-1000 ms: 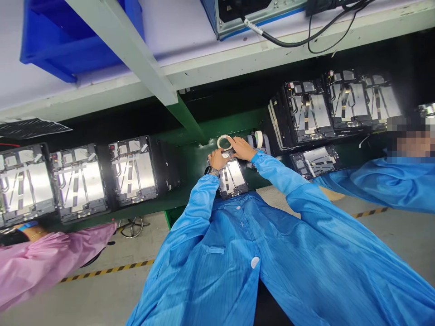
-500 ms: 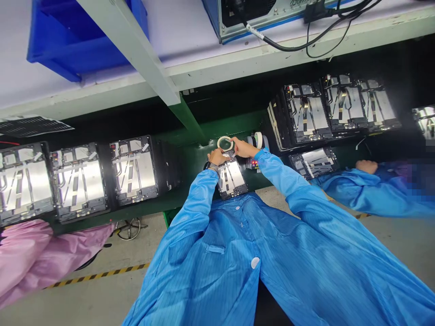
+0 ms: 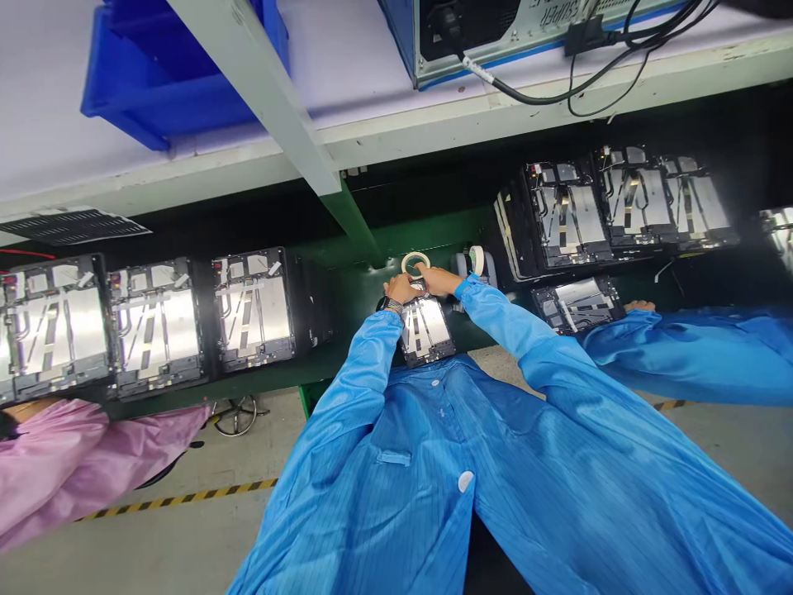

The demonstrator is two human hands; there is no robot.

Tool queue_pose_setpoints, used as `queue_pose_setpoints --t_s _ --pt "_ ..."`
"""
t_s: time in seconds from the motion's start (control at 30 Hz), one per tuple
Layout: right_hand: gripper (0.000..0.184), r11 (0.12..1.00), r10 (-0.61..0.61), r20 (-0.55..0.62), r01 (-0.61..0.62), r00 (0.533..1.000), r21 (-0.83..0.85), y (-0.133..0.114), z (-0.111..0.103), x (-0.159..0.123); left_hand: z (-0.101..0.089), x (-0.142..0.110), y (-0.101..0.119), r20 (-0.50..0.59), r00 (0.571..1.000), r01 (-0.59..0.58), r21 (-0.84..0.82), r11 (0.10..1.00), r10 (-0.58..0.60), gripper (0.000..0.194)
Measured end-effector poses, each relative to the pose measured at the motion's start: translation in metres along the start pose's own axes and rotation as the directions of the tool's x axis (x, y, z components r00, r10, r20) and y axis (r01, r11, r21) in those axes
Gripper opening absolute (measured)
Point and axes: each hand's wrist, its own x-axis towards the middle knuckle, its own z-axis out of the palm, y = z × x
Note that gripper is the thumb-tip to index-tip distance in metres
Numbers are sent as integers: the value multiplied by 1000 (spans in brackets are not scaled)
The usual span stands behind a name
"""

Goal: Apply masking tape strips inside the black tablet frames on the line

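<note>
A small device panel (image 3: 427, 328) with a silvery sheet and dark strips lies close in front of me. My left hand (image 3: 401, 288) rests at its upper left corner, fingers bent inward. Reaching in from the right, my right hand (image 3: 437, 280) has its fingers pinched at the panel's top edge, close to the left fingertips. Whatever is between the fingers is too small to make out. Just beyond both hands a roll of pale tape (image 3: 415, 256) lies flat on the green bench. To the right stands a grey tape dispenser (image 3: 486, 269) holding a white tape roll (image 3: 477, 259).
Rows of similar panels (image 3: 254, 310) stand at left, others (image 3: 570, 215) at right. One panel (image 3: 580, 304) lies near a co-worker's blue sleeve (image 3: 681, 351). A pink sleeve (image 3: 142, 446) is at left. A shelf edge (image 3: 434, 132) runs overhead with a blue bin (image 3: 186, 99).
My right hand has moved slightly down and left, closer to my left hand, uncovering more of the dispenser. The co-worker's hand at right has drawn nearer the lying panel. The view has shifted slightly.
</note>
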Motion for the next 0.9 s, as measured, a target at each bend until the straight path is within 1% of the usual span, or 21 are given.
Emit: queue_pose_setpoints --t_s 0.23,0.43,0.6,0.67,0.8,0.83,0.9 --pt "83 999 34 -24 -34 999 -13 -3 2 -2 3 4 -3 -6 1000 -11 -2 1000 11 62" --pt "86 999 18 -48 -20 999 -44 -4 6 -5 2 2 -2 -7 1000 -19 -7 1000 19 62" --pt "86 993 7 -72 -15 997 -115 -9 8 -6 1 1 -1 -8 1000 -21 -25 999 21 63" --pt "92 991 12 -97 -25 995 -134 -7 6 -5 1 1 -1 -8 1000 -24 -28 999 23 65" --pt "119 988 96 -178 -116 979 -105 8 -5 -2 0 -1 -2 -12 999 -31 -23 999 30 65" --pt "123 987 115 -189 -133 975 -89 13 -8 -2 -2 -2 -2 -14 999 -32 -21 999 32 64" --pt "124 988 128 -204 -143 971 -61 21 -15 -1 -5 -6 -1 -10 999 -35 -16 999 35 61"
